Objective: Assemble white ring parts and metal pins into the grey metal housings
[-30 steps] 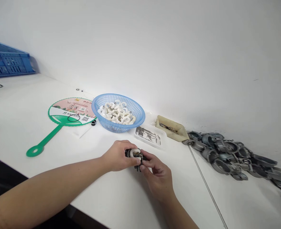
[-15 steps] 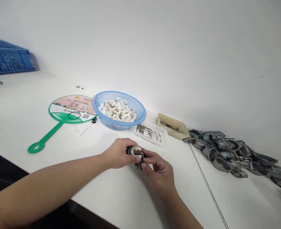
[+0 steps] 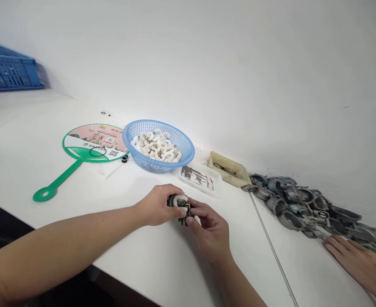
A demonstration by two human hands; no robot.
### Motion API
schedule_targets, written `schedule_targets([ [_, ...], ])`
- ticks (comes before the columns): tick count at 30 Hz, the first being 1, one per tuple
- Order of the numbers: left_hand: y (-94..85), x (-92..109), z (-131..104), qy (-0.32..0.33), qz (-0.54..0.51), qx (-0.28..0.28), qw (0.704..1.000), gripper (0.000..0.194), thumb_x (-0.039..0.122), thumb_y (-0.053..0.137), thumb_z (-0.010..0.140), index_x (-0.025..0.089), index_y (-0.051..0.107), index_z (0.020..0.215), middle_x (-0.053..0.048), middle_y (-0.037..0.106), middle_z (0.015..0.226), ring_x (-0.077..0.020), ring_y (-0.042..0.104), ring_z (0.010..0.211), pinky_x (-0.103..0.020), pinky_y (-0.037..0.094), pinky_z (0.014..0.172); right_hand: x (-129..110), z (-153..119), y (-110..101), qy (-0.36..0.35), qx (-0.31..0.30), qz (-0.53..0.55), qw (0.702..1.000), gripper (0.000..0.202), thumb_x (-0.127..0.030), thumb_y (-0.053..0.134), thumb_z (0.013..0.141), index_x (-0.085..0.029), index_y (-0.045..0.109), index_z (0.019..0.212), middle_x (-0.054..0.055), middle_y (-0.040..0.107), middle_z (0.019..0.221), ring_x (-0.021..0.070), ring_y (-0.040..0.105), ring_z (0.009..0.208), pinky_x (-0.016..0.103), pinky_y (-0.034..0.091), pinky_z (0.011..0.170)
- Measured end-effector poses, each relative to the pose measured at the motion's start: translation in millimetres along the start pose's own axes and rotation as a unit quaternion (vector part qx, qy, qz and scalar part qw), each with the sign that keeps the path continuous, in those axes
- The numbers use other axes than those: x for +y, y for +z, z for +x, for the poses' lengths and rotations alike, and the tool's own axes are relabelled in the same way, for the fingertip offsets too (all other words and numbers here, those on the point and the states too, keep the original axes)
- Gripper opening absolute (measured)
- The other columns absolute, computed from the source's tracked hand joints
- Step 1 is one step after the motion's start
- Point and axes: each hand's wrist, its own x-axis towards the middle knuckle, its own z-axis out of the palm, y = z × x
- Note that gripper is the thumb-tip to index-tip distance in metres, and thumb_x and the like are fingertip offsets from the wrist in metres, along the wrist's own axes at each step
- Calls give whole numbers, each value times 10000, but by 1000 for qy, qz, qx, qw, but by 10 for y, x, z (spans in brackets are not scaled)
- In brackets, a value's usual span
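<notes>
Between my two hands, above the white table, is a small dark mechanical part with a white curved piece and brass-coloured bits showing on top. My left hand grips it from the left, thumb across its front and fingers over its far side. From the right, my right hand pinches its edge with thumb and fingertips. Its underside is partly hidden. Beyond my hands stands a blue mesh basket of white rings with small metal bits. Beside the basket lies a shallow clear tray with thin dark metal pieces.
A cream box holds slim metal items. Grey metal ring-shaped castings are heaped at right, where another person's hand reaches in. A green-handled fan lies left; a blue crate stands farther back. A seam crosses the table.
Another person's hand has appeared at the lower right by the castings. My hands still hold the part, with slightly more of its white piece and brass bits showing. The view has shifted a little.
</notes>
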Motion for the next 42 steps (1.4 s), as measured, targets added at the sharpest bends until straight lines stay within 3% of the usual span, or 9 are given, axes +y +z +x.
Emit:
schedule_targets([
  [6,1,-5,-2,4,-1,0,1000,299,246,702,651,215,635,940,-18,604,981,-184,570,872,-266,475,712,12,0,-1,-8,8,32,999,201,-218,704,710,-245,652,902,77,636,1090,273,594,1021,474,484,891],
  [25,32,5,1,-39,-17,18,999,326,286,708,636,188,613,932,-14,620,891,-166,562,772,-265,452,667,-46,19,20,24,20,51,998,198,-237,686,743,-236,618,929,77,645,1070,246,614,981,432,523,837],
  [35,18,39,-5,-35,-3,6,999,348,342,713,632,182,609,923,-22,616,898,-169,558,762,-268,458,654,-27,16,64,47,82,25,995,222,-289,717,708,-208,623,892,81,667,969,249,636,891,433,546,786],
  [42,8,30,4,-43,0,5,999,359,349,720,628,181,613,926,-19,613,873,-164,550,745,-259,453,637,-74,45,90,37,93,2,995,248,-328,728,687,-200,630,876,88,669,933,255,636,874,436,541,780],
])
